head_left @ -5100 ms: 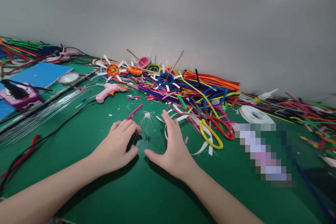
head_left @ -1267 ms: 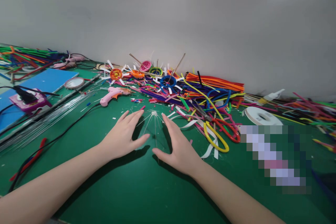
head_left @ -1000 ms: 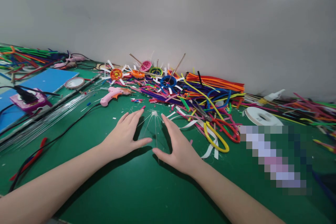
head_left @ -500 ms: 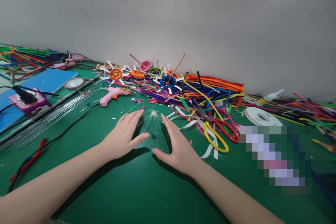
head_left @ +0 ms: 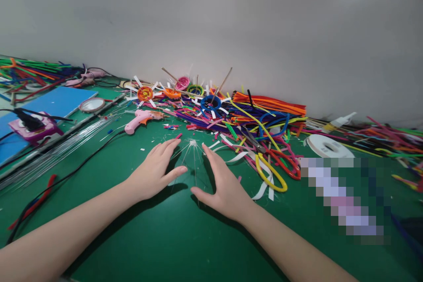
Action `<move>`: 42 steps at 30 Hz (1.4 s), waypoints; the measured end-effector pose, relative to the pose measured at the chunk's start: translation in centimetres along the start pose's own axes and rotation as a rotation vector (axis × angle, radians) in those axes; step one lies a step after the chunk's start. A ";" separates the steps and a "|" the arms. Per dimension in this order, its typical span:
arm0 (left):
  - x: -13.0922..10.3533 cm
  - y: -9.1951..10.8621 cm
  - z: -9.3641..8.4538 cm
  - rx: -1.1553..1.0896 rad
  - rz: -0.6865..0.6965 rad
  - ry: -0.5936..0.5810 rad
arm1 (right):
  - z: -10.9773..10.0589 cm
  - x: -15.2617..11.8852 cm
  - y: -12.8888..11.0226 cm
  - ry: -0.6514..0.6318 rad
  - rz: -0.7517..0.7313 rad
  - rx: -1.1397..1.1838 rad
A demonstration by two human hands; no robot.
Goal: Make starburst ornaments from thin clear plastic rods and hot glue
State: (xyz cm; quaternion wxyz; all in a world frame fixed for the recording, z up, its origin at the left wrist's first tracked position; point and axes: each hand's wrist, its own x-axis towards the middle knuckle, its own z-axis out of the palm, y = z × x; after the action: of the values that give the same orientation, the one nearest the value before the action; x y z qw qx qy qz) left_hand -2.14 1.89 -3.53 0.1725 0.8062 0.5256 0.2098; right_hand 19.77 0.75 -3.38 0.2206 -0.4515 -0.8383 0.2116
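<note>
My left hand [head_left: 157,170] and my right hand [head_left: 225,179] hover on either side of a bundle of thin clear wires [head_left: 194,163] that fan out from a whitish blob. Both hands have thumbs spread from straight fingers and hold nothing visible; whether any fingertip touches a wire I cannot tell. Beyond my left fingers lies a pink glue gun [head_left: 136,122], its black cord running left. To the right of my right hand rest scissors [head_left: 280,168] with yellow and red handles, beside curled white strips [head_left: 240,156].
Along the wall lie heaped pipe cleaners [head_left: 269,105] and several round pieces with white strips, such as an orange one [head_left: 144,93]. A white spool [head_left: 330,146] and a glue bottle [head_left: 340,121] are at right. Left are a purple power adapter [head_left: 36,130] and long clear wires [head_left: 72,144].
</note>
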 end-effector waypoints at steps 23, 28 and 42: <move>0.0 -0.1 0.2 0.029 0.033 -0.002 | -0.1 0.0 -0.1 0.022 -0.031 0.010; 0.0 0.0 0.2 0.015 0.017 -0.010 | -0.1 0.0 -0.1 0.010 -0.015 0.012; -0.1 0.2 0.2 -0.011 0.044 0.011 | -0.1 0.0 -0.2 0.012 -0.033 0.027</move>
State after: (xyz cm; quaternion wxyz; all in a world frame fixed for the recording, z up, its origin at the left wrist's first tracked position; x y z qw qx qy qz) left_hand -1.94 1.74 -3.66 0.1695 0.8153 0.5077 0.2209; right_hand 19.76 0.69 -3.17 0.2352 -0.4358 -0.8413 0.2166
